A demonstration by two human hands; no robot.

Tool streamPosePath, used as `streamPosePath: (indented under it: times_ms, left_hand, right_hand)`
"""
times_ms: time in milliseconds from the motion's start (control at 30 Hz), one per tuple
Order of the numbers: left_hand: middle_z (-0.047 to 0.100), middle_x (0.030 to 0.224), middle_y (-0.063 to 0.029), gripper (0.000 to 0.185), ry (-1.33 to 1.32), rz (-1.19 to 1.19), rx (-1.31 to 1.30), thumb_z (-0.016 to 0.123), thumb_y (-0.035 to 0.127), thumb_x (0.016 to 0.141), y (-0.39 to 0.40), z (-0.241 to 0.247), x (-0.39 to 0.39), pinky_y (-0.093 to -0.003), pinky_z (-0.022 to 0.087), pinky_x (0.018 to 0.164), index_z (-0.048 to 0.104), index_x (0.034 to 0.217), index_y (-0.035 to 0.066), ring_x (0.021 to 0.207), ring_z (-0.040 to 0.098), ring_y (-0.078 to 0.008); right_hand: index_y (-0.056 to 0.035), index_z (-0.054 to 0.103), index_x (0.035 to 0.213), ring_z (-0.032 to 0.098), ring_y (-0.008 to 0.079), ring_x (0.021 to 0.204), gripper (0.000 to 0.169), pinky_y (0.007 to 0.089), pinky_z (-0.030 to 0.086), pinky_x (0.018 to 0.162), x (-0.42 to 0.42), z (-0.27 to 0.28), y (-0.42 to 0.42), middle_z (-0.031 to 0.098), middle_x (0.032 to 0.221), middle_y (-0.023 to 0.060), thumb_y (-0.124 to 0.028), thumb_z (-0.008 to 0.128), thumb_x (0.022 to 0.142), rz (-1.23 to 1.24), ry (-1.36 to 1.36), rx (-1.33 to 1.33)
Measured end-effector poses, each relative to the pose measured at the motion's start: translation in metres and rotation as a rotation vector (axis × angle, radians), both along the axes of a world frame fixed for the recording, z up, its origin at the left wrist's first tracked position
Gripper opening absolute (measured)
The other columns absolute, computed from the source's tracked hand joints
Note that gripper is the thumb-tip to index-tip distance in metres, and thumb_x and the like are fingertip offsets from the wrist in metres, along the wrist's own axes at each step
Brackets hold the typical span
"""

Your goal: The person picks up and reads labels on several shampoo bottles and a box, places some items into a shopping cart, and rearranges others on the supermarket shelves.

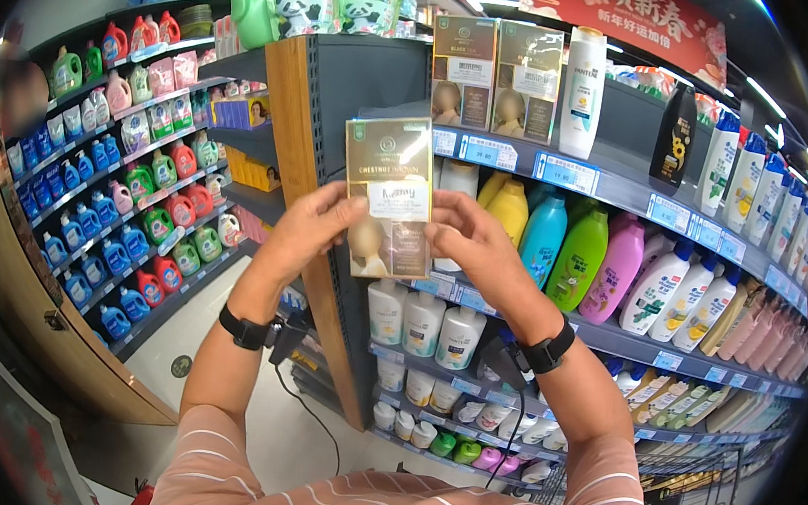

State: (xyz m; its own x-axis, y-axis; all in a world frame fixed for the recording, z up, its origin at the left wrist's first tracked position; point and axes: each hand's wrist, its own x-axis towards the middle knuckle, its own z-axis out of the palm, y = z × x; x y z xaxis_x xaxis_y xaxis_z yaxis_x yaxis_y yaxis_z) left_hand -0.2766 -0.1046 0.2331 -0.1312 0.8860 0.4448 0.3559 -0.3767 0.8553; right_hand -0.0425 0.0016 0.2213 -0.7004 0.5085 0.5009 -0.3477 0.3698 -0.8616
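A brown and gold box of hair dye [390,180] is held upright in front of the shelves, its printed front turned towards me. My left hand [321,221] grips its left edge, thumb on the front. On the opposite edge, my right hand [473,236] has its thumb against the lower front. Behind the box, two similar brown boxes [462,72] stand on the top shelf beside a white Pantene shampoo bottle [583,88]. Straps with dark devices circle both my wrists.
Yellow, blue, green and pink bottles [578,259] line the shelf below, with white pump bottles [422,325] under them. A wooden shelf post [289,122] rises left of the box. Detergent shelves [131,188] stand across the aisle; a wire cart [697,503] is at lower right.
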Motion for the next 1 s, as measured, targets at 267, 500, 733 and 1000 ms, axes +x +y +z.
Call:
streamPosePath:
  times_ms: [267,500,733,1000]
  left_hand:
    - [0.056,0.074,0.0048,0.047,0.002,0.047,0.252,0.063,0.048,0.099,0.055,0.1,-0.044,-0.0173,0.038,0.044,0.064,0.116,0.003,0.055,0.049,-0.002]
    - [0.055,0.078,0.0035,0.057,0.145,0.106,0.345,0.062,0.053,0.098,0.123,0.162,-0.08,-0.0206,0.043,0.052,0.062,0.119,0.001,0.063,0.049,-0.0041]
    - [0.057,0.081,0.0029,0.057,0.19,0.076,0.273,0.062,0.053,0.097,0.17,0.166,-0.087,-0.0213,0.047,0.059,0.062,0.123,0.002,0.066,0.05,-0.0051]
    - [0.058,0.085,0.0046,0.054,0.139,-0.096,0.154,0.064,0.054,0.097,0.199,0.147,-0.095,-0.0204,0.048,0.065,0.064,0.122,0.005,0.068,0.05,-0.0043]
  right_hand:
    - [0.0053,0.045,0.142,0.06,0.019,0.119,0.052,0.0319,0.052,0.098,-0.021,0.06,0.034,0.061,0.133,0.0169,-0.023,0.062,0.102,-0.229,0.067,0.325]
    - [0.0039,0.047,0.141,0.064,0.0212,0.117,0.047,0.0333,0.053,0.098,0.003,0.063,0.032,0.063,0.13,0.0164,-0.023,0.056,0.103,-0.353,-0.038,0.337]
    - [0.0035,0.049,0.137,0.065,0.0191,0.11,0.042,0.0324,0.053,0.095,0.032,0.044,0.044,0.065,0.122,0.0138,-0.022,0.054,0.104,-0.41,-0.067,0.327]
    - [0.0048,0.052,0.133,0.066,0.0185,0.105,0.043,0.032,0.053,0.09,0.051,0.046,0.036,0.066,0.118,0.0151,-0.023,0.059,0.1,-0.486,-0.04,0.276]
